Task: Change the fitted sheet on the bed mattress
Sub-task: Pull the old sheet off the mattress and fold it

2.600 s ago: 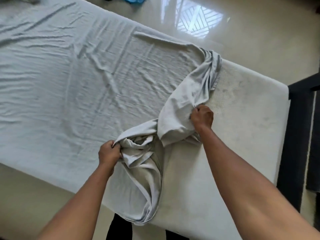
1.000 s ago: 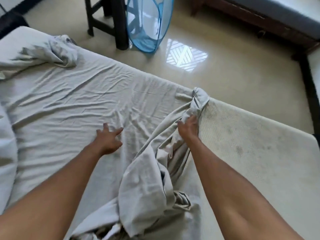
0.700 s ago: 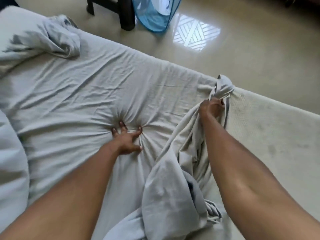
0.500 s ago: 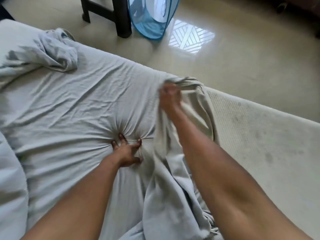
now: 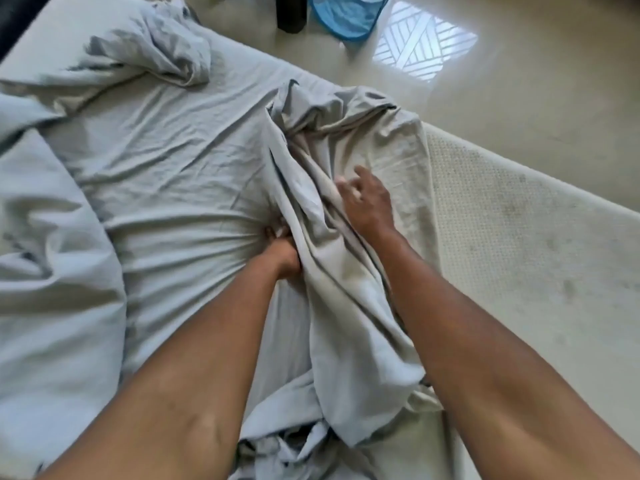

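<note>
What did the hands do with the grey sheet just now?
The right hand dragged the loose edge of the crumpled pale grey fitted sheet leftward, over the middle, then let go; its fingers are spread open. The left hand stayed bunching the sheet mid-bed, now partly under the fold. The bare cream mattress on the right stayed uncovered.

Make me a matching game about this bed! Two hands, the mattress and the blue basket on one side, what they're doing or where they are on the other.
1. left hand
2. right hand
3. bare white dotted mattress
4. blue mesh basket

A. stands on the glossy floor
B. uncovered, on the right
C. grips the pale grey fitted sheet
D. fingers spread over bunched cloth

Pairs: 1-C, 2-D, 3-B, 4-A.
</note>
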{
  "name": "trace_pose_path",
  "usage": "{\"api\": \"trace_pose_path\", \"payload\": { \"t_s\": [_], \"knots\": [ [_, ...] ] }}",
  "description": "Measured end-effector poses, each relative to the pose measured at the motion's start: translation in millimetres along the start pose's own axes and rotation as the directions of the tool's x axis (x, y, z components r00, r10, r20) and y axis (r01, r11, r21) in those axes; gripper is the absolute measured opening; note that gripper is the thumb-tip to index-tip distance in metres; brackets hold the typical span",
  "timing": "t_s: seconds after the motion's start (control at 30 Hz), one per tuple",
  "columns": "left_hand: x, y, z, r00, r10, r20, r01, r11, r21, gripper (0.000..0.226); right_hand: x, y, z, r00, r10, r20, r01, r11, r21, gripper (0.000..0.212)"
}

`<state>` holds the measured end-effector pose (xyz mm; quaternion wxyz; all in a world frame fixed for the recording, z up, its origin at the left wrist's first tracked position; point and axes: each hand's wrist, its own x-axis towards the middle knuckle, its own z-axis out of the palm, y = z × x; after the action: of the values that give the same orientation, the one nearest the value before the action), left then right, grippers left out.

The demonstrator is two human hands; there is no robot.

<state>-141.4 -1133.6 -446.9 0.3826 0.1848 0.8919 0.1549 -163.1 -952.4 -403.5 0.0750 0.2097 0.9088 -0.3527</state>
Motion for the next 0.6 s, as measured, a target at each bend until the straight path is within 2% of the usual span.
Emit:
{"api": "trace_pose_path", "payload": {
  "t_s": [0.03, 0.07, 0.1, 0.2, 0.27, 0.3, 0.33, 0.37, 0.4, 0.43, 0.47, 0.5, 0.53, 0.6],
  "knots": [
    [-10, 3, -6, 1.0, 0.024, 0.009, -0.024, 0.999, 0.03, 0.058, -30, 18, -4, 0.996, 0.086, 0.032, -0.086, 0.996, 0.011, 0.059],
    [-26, -3, 0, 0.999, 0.005, -0.043, -0.009, 0.995, -0.099, 0.05, -65, 34, -8, 0.987, 0.143, 0.069, -0.144, 0.99, 0.008, 0.055],
    [-42, -8, 3, 0.992, -0.031, -0.119, 0.016, 0.993, -0.119, 0.044, -102, 51, -12, 0.978, 0.176, 0.11, -0.175, 0.984, -0.016, 0.055],
    [-119, -10, 57, 0.894, -0.212, -0.394, 0.079, 0.941, -0.328, 0.028, -201, 84, -15, 0.951, 0.231, 0.205, -0.207, 0.969, -0.134, 0.069],
    [-177, 8, 98, 0.9, -0.22, -0.377, 0.061, 0.919, -0.389, 0.043, -241, 91, -17, 0.931, 0.277, 0.239, -0.216, 0.943, -0.253, 0.086],
    [-204, 18, 115, 0.946, -0.182, -0.267, 0.074, 0.926, -0.37, 0.055, -252, 93, -19, 0.927, 0.285, 0.243, -0.204, 0.929, -0.309, 0.092],
    [-227, 24, 137, 0.988, -0.075, -0.132, 0.038, 0.963, -0.265, 0.068, -259, 93, -23, 0.921, 0.292, 0.256, -0.194, 0.917, -0.348, 0.094],
    [-244, 27, 155, 1.0, 0.016, 0.02, -0.013, 0.988, -0.151, 0.076, -261, 92, -25, 0.913, 0.299, 0.279, -0.183, 0.909, -0.375, 0.092],
    [-257, 29, 168, 0.994, 0.061, 0.094, -0.052, 0.994, -0.098, 0.076, -262, 91, -29, 0.905, 0.297, 0.306, -0.164, 0.905, -0.393, 0.087],
    [-262, 28, 173, 0.994, 0.055, 0.093, -0.041, 0.99, -0.137, 0.067, -259, 91, -32, 0.896, 0.299, 0.328, -0.147, 0.897, -0.418, 0.079],
    [-264, 27, 172, 0.999, 0.013, 0.032, -0.004, 0.97, -0.242, 0.054, -256, 89, -37, 0.888, 0.311, 0.338, -0.136, 0.88, -0.454, 0.068],
    [-265, 22, 165, 0.997, -0.073, -0.025, 0.06, 0.939, -0.338, 0.043, -252, 85, -42, 0.882, 0.325, 0.341, -0.129, 0.863, -0.489, 0.056],
    [-263, 15, 154, 0.983, -0.164, -0.082, 0.117, 0.906, -0.407, 0.039, -246, 78, -46, 0.875, 0.338, 0.347, -0.133, 0.856, -0.499, 0.047],
    [-265, -11, 126, 0.92, -0.347, -0.183, 0.218, 0.839, -0.499, 0.045, -240, 47, -48, 0.854, 0.305, 0.421, -0.141, 0.915, -0.377, 0.032]
  ]
}}
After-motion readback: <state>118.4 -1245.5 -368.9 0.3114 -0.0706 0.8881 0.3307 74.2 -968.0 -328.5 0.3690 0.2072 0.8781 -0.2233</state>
